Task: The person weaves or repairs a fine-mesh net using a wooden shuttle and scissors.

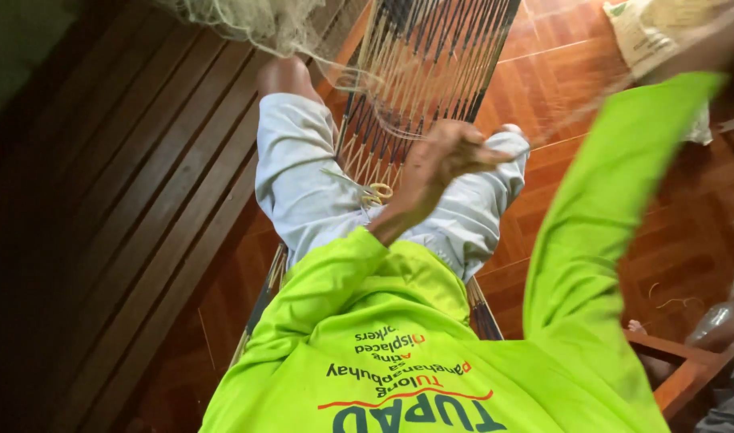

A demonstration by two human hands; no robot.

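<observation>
The left hand (443,156) pinches closed on pale twine (399,88) over the strung frame (431,56) above the knees, so keeping tension even seems wise; the raised right hand's grip cannot be told.

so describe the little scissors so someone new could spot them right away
Start at the woven chair seat of dark and pale cords ahead of the person. Follow it down to the lap in pale grey shorts. The scissors lie there by the left hand's wrist, the only yellow-handled thing.
</observation>
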